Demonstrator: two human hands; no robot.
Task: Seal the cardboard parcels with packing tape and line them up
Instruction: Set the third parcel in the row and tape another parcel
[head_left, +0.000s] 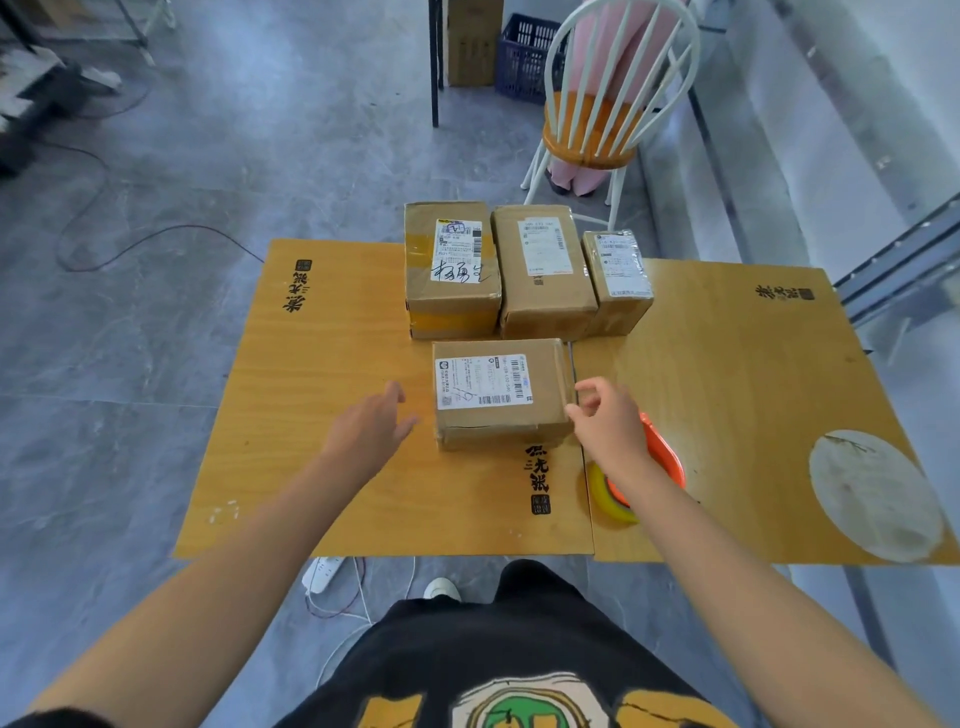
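At the bottom of the frame, two bare forearms reach out over a wooden surface printed with black characters. Low and right of centre, an orange tape dispenser with a yellow roll lies on the surface, partly hidden under the right wrist. The left hand hovers just left of the nearest parcel, fingers spread and released, holding nothing. The right hand is at that parcel's right edge with fingers loosely curled and a fingertip at its near corner; whether it grasps anything cannot be told. This parcel lies label-up at the middle of the frame. Just behind it three more stand side by side in a row: a handwritten-label parcel, a middle parcel and a small parcel. Beyond, at upper right, stands a white spindle-back chair.
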